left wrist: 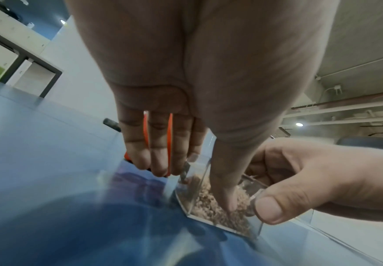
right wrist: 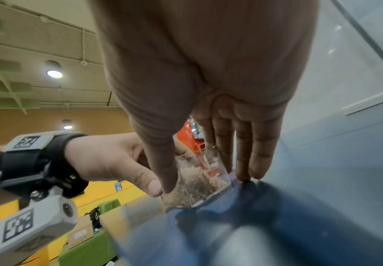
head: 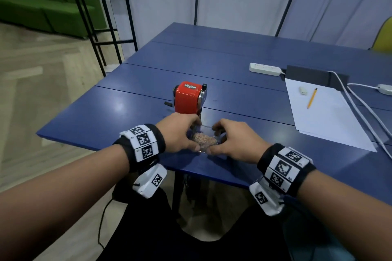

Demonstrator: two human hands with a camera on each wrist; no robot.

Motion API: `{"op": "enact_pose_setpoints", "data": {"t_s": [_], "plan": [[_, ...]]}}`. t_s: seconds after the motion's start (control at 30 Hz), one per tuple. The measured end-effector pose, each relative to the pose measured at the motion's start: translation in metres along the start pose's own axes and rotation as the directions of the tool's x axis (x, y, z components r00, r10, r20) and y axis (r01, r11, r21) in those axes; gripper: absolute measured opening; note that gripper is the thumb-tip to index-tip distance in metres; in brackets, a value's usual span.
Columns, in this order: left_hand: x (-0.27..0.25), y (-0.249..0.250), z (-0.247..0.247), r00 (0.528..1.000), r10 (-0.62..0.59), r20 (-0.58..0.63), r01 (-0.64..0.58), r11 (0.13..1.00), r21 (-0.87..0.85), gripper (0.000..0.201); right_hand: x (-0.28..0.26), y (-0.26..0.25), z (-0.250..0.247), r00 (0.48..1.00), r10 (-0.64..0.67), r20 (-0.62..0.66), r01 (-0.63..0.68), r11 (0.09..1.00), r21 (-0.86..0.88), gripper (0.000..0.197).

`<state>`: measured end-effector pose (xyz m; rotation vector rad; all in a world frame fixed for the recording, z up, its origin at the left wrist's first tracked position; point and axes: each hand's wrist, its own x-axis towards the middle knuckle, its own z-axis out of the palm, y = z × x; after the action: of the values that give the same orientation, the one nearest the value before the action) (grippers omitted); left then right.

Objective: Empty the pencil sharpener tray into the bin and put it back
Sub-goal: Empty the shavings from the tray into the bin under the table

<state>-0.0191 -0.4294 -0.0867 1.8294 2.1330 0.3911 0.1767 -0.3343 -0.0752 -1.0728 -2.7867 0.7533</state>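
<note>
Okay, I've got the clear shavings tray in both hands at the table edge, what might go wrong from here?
1. The tray is open-topped and full of shavings; tilting it on the way to the bin could spill them onto the blue table.
2. Left hand and right hand hold it only by fingertips on smooth clear walls, so the grip may slip.
3. No bin is in view.

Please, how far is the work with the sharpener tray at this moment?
Done: the clear tray is out of the red sharpener. In hand: left hand and right hand grip it on the table, shavings inside. Left: emptying it, no bin visible, then putting it back.
</note>
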Motion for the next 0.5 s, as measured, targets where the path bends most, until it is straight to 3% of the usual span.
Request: {"op": "enact_pose_setpoints", "data": {"t_s": [0.1, 0.2, 0.3, 0.37, 0.5], "plan": [[-0.016, -0.013, -0.003, 1.000, -0.006, -0.005, 0.006, 1.000, 0.021, 0.077, -0.001, -0.012, 0.011, 0.999, -0.036, 0.009, 0.036, 0.999, -0.010, 0.074], [-0.025, -0.023, 0.000, 0.999, -0.031, -0.020, 0.031, 1.000, -0.005, 0.081, -0.001, -0.020, 0.018, 0.999, -0.044, 0.010, 0.044, 0.999, 0.010, 0.086], [-0.033, -0.030, 0.005, 0.999, -0.036, -0.025, 0.034, 0.997, -0.075, 0.102, -0.005, -0.022, 0.020, 0.999, -0.024, 0.030, 0.024, 1.000, 0.018, 0.102], [-0.038, -0.032, 0.007, 0.999, -0.027, -0.017, 0.025, 0.994, -0.108, 0.108, -0.007, -0.023, 0.020, 0.999, -0.012, 0.033, 0.011, 1.000, 0.018, 0.099], [-0.041, -0.032, 0.004, 1.000, -0.020, -0.013, 0.018, 0.990, -0.138, 0.092, -0.004, -0.030, 0.018, 1.000, 0.004, 0.027, -0.004, 1.000, 0.024, 0.082]]}}
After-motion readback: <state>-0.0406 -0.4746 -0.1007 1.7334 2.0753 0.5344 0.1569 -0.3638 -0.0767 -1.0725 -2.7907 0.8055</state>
